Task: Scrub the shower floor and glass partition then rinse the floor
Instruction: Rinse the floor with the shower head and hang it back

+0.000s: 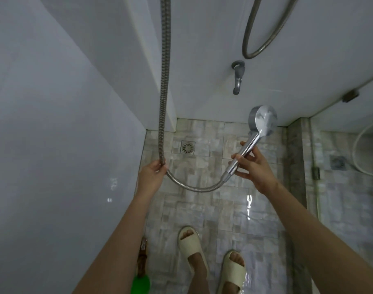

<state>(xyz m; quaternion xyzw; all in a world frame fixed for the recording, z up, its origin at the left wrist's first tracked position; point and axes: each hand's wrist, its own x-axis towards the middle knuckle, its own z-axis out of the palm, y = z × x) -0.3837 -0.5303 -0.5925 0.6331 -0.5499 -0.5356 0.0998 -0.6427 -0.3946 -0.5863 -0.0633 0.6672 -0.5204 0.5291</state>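
Note:
My right hand (pixel 252 168) grips the chrome handle of a shower head (pixel 263 119), whose round face points up and away over the floor. My left hand (pixel 152 171) holds the metal shower hose (pixel 164 85), which hangs from above, bends through my fingers and curves over to the handle. No water shows at the head. Below lies the wet, shiny stone-tile shower floor (pixel 202 206) with a square drain (pixel 188 147) near the back left corner. The glass partition (pixel 340 187) stands at the right, with a hinge clamp (pixel 350 95) on it.
A wall tap (pixel 237 78) sticks out of the white back wall under a second hose loop (pixel 264 37). White tiled walls close in the left side. My feet in cream slippers (pixel 191 245) stand on the tiles. A green-headed brush (pixel 141 272) lies by the left wall.

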